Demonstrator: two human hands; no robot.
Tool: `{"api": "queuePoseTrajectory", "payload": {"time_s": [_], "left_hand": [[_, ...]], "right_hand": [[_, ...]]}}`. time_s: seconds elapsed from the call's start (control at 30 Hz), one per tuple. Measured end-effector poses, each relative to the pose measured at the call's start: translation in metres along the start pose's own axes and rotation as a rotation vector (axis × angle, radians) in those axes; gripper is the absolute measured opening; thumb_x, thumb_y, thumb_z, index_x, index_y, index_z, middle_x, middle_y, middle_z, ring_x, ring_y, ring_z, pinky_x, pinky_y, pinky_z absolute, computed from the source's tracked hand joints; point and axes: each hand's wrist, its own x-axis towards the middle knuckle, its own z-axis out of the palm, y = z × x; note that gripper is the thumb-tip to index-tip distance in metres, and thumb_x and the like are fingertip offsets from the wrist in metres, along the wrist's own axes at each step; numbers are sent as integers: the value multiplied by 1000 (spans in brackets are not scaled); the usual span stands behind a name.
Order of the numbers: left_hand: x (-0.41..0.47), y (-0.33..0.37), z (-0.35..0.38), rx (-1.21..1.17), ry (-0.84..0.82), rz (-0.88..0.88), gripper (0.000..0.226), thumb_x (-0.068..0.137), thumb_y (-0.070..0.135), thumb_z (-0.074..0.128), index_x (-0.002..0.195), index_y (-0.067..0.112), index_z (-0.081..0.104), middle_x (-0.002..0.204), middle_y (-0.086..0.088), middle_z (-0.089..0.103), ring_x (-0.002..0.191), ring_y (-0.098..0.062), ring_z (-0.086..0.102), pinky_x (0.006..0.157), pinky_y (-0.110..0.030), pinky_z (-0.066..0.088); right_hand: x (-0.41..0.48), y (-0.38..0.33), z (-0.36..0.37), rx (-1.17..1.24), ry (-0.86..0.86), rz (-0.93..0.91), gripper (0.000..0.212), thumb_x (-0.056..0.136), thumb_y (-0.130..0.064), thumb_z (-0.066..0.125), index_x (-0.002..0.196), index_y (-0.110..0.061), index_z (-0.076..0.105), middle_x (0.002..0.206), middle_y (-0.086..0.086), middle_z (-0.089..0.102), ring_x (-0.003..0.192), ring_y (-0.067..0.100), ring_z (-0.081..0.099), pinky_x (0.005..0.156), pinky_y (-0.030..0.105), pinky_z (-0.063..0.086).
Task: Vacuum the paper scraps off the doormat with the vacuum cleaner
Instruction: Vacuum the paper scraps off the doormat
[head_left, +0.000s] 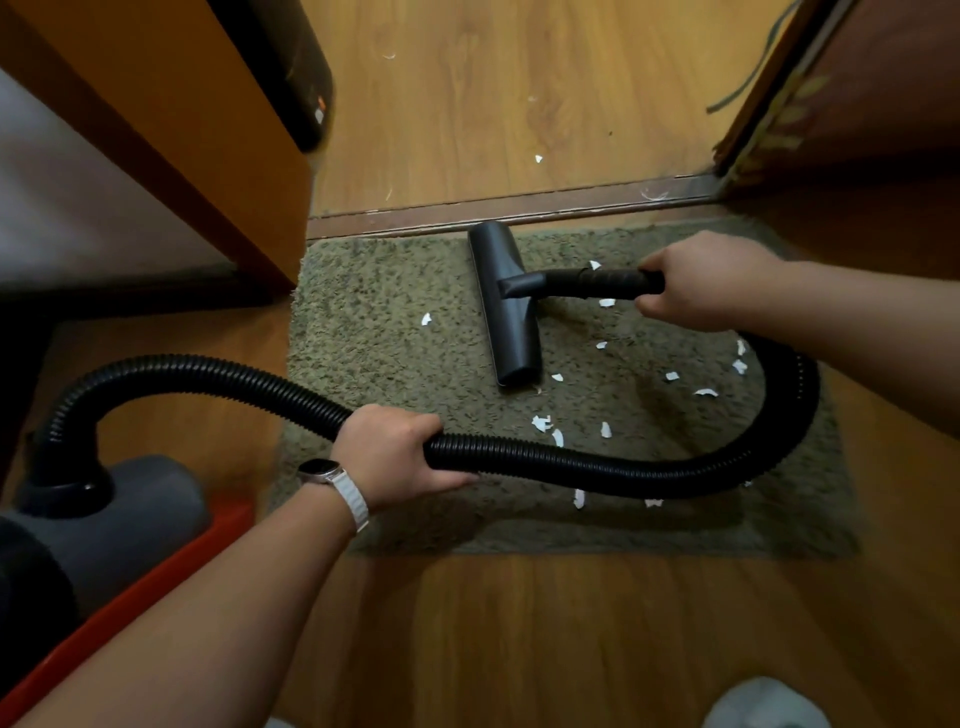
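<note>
Lying scattered on the doormat (395, 291), the paper scraps (543, 423) sit mostly to the right of the floor nozzle (506, 306) and nearer to us; the nozzle rests flat on the pile near the mat's far edge; we grip the rigid tube (592, 283) behind it with the right hand (701, 283), fingers curled round it; our left hand (395, 452), wearing a watch (324, 473), wraps the ribbed hose (623, 467), which loops across the mat to the vacuum cleaner body (119, 514) at left on the wooden floor (519, 623).
</note>
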Motion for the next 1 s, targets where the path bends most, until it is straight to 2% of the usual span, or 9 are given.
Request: {"api": "queuePoseTrajectory", "payload": {"time_s": [0.37, 0.57, 0.77, 1.0], "left_hand": [[0, 14, 0, 1, 17, -6, 66, 69, 88, 44, 55, 24, 52, 45, 11, 48, 38, -13, 51, 45, -23, 43], [-7, 13, -4, -9, -5, 8, 64, 69, 87, 49, 58, 25, 55, 46, 13, 49, 40, -11, 50, 46, -21, 42], [-5, 13, -6, -1, -6, 19, 63, 68, 86, 53, 56, 24, 52, 46, 12, 46, 40, -11, 49, 45, -21, 40], [-13, 11, -5, -4, -15, 34, 62, 69, 85, 54, 56, 24, 52, 48, 10, 50, 42, -14, 52, 47, -24, 44]], "right_hand": [[-15, 20, -1, 9, -8, 61, 28, 90, -49, 60, 109, -30, 68, 79, 0, 62, 74, 24, 60, 58, 30, 49], [-17, 17, -7, 14, -5, 56, 29, 89, -46, 61, 107, -25, 71, 77, 2, 62, 76, 26, 61, 65, 32, 54], [-20, 5, -3, 53, 33, -12, 30, 89, -48, 60, 111, -29, 69, 79, 0, 64, 74, 24, 61, 67, 34, 56], [-6, -31, -4, 10, 42, -116, 24, 91, -47, 58, 108, -33, 65, 74, -3, 60, 66, 19, 56, 56, 30, 47]]}}
